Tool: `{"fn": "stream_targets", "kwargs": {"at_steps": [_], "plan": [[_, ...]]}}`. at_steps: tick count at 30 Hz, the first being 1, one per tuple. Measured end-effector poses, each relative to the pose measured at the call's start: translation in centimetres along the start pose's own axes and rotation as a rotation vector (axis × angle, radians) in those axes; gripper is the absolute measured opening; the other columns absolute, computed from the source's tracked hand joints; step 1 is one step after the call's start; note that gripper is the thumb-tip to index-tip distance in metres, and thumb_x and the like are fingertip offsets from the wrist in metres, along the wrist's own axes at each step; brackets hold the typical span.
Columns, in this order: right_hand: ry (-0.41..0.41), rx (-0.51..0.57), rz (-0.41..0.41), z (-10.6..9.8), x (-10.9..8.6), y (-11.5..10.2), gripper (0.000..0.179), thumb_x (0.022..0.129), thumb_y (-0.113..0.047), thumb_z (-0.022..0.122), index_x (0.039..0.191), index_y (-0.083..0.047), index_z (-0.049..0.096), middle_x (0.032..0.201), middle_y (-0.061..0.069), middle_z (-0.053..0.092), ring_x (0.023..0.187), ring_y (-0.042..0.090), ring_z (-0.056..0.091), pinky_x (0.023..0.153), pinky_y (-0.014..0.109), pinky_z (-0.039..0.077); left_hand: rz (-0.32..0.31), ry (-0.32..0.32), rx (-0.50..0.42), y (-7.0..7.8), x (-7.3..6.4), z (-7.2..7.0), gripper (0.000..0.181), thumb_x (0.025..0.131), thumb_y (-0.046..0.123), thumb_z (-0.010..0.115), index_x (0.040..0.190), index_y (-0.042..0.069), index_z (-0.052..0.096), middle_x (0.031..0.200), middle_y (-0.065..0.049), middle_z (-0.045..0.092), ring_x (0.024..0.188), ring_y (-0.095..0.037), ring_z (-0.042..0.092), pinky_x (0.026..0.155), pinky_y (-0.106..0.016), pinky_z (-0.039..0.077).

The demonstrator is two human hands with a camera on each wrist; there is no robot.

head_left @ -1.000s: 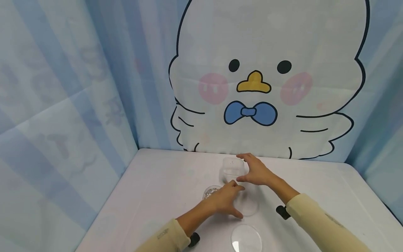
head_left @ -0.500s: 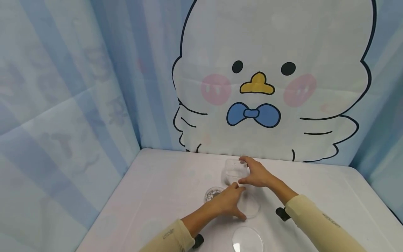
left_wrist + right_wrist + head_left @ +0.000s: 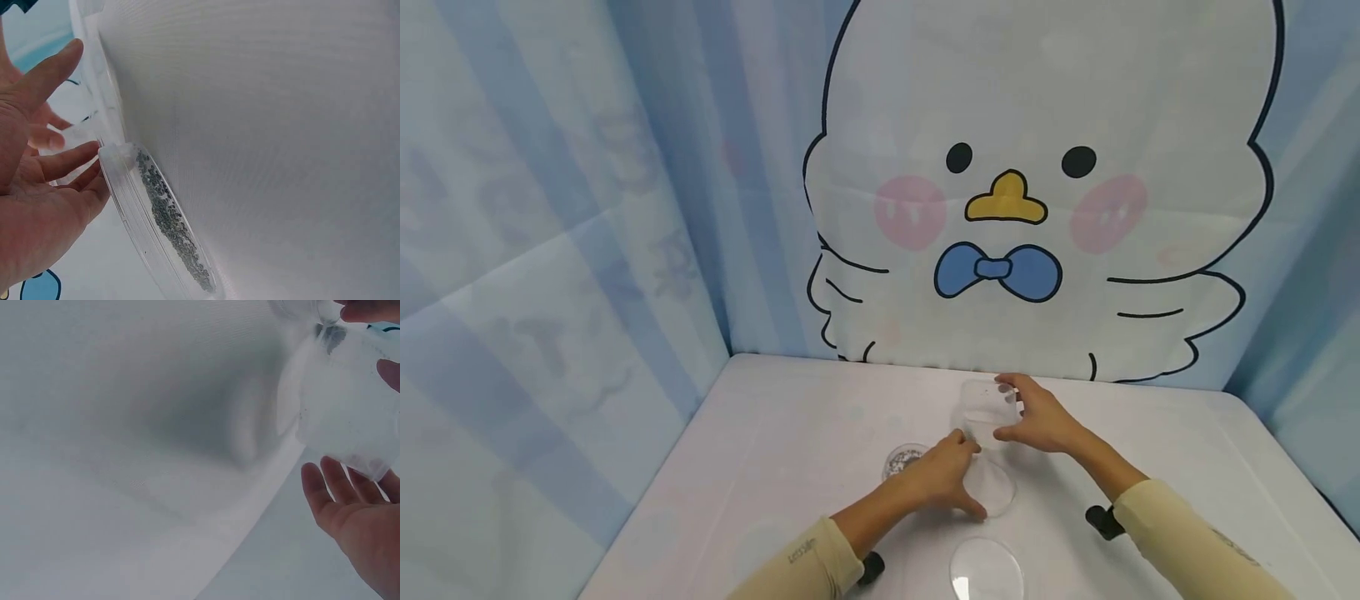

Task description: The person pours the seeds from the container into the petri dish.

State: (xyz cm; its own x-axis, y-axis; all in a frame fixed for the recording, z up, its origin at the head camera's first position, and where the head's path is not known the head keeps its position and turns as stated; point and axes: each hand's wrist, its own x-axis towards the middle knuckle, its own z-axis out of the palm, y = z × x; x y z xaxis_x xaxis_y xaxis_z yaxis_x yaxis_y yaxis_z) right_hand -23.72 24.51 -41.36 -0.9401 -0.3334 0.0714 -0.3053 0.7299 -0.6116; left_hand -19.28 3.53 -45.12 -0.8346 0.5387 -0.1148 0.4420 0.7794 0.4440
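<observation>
Four clear pieces showing above white table [image 3: 812, 417]. Leftmost, round container [image 3: 136, 215] holding grey granules [image 3: 170, 219], left hand [image 3: 942, 479] partly covering it. Left hand spreading fingers and thumb beside clear dish [image 3: 996, 490], gripping nothing. Clear disc [image 3: 987, 571] lying nearer camera. Clear cup [image 3: 986, 404] appearing farthest back, right hand [image 3: 1041, 418] gripping its right side.
</observation>
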Motion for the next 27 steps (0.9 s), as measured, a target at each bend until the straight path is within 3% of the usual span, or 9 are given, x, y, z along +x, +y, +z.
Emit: {"fn": "stream_targets", "kwargs": {"at_steps": [7, 20, 27], "plan": [[0.051, 0.006, 0.019, -1.4, -2.2, 1.5, 0.083, 0.081, -0.016, 0.088, 0.149, 0.001, 0.043, 0.145, 0.028, 0.051, 0.124, 0.045, 0.055, 0.097, 0.057, 0.057, 0.008, 0.014, 0.003, -0.1, 0.2, 0.1, 0.091, 0.067, 0.043, 0.099, 0.143, 0.011, 0.06, 0.124, -0.002, 0.058, 0.108, -0.01, 0.059, 0.097, -0.022, 0.053], [0.135, 0.004, 0.006, -2.9, -6.1, 3.2, 0.085, 0.076, -0.012, 0.091, 0.148, -0.006, 0.045, 0.137, 0.02, 0.047, 0.123, 0.044, 0.055, 0.103, 0.061, 0.051, 0.011, 0.015, -0.053, -0.1, -0.2, -0.3, 0.088, 0.068, 0.038, 0.099, 0.142, 0.009, 0.06, 0.127, -0.005, 0.058, 0.113, -0.015, 0.061, 0.1, -0.026, 0.054], [0.162, -0.014, -0.037, -2.6, -7.4, 3.3, 0.089, 0.072, -0.01, 0.094, 0.147, -0.008, 0.047, 0.131, 0.016, 0.05, 0.116, 0.036, 0.058, 0.103, 0.06, 0.052, 0.011, 0.014, -0.053, 0.0, 0.1, -0.1, 0.088, 0.068, 0.04, 0.099, 0.142, 0.01, 0.06, 0.13, -0.005, 0.058, 0.116, -0.015, 0.061, 0.101, -0.027, 0.054]]}}
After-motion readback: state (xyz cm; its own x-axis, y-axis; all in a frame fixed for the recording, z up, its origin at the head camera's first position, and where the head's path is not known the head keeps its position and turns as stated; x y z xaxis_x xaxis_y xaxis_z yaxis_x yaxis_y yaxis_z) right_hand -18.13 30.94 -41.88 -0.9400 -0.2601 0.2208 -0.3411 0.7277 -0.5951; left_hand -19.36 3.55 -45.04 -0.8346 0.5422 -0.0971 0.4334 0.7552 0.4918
